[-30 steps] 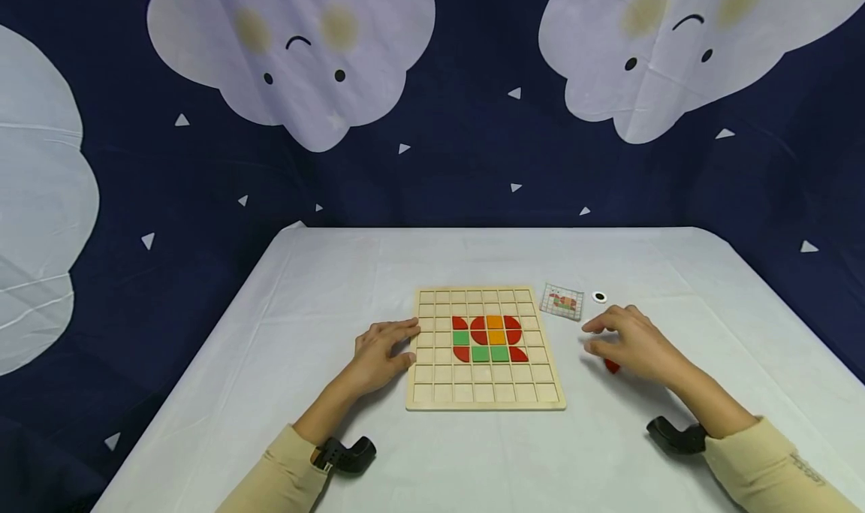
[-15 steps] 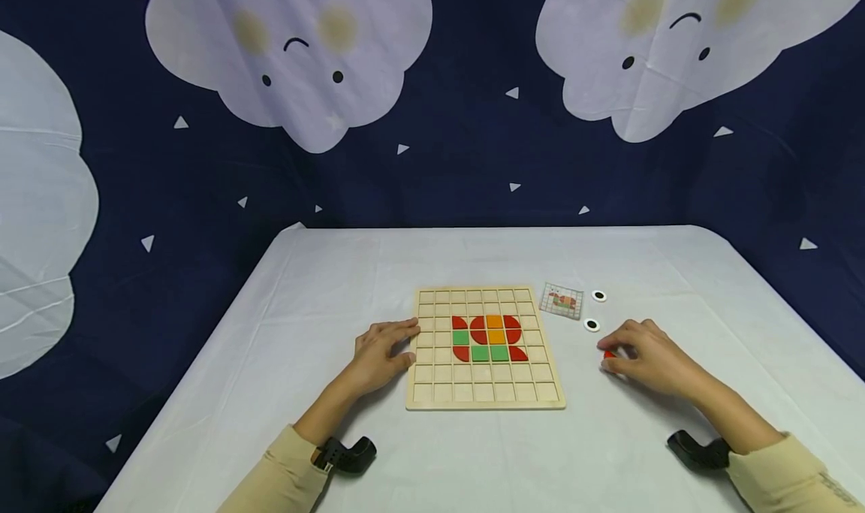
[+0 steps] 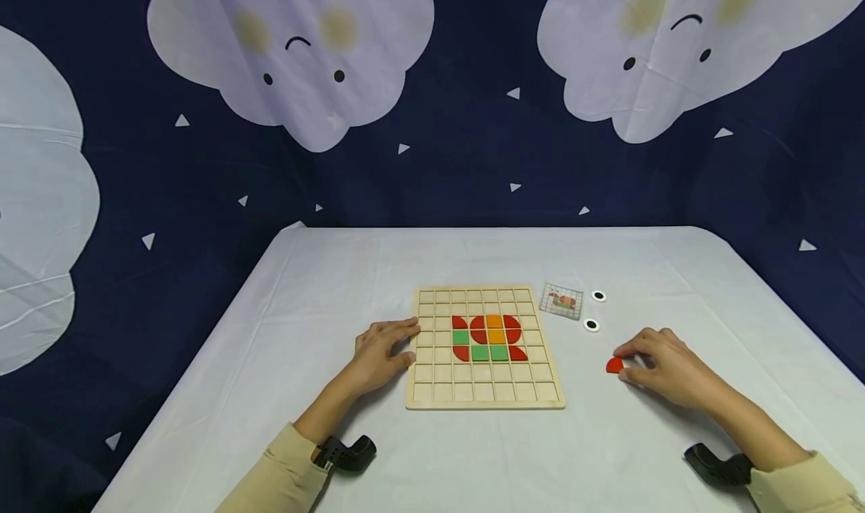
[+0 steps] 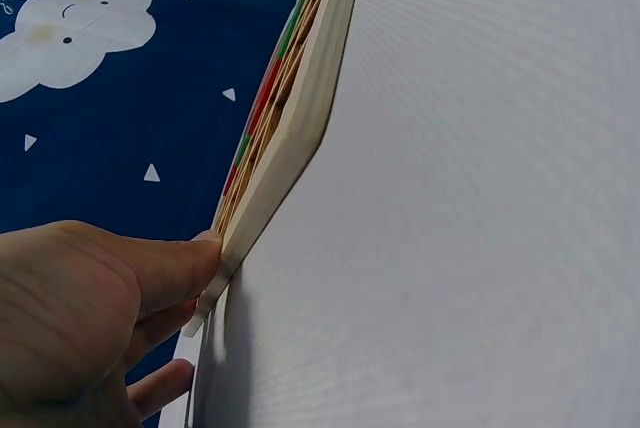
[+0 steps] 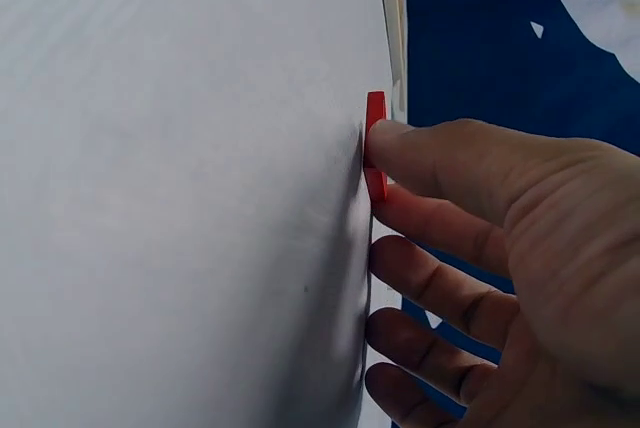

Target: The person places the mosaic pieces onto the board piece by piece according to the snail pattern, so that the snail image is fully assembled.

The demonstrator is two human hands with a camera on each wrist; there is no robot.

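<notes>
A square wooden grid board (image 3: pixel 432 394) lies on the white table with red, green and orange tiles set in its middle cells. My left hand (image 3: pixel 380 357) rests at the board's left edge. In the left wrist view its thumb (image 4: pixel 185 266) touches the board's rim, with the other fingers partly hidden behind. To the right of the board, my right hand (image 3: pixel 669 370) pinches a red tile with a curved side (image 3: pixel 614 365) between thumb and index finger, low at the tabletop. In the right wrist view the red tile (image 5: pixel 376 108) shows edge-on at the thumb tip.
A small pattern card (image 3: pixel 562 301) lies by the board's upper right corner. Beside it are two white discs with black centres, one farther back (image 3: pixel 598 296) and one nearer (image 3: pixel 591 325). A dark cloth with white clouds hangs behind the table (image 3: pixel 365 261).
My right hand has moved right and toward me, uncovering the nearer eye disc, and now pinches the red tile. The left hand and board have stayed in place.
</notes>
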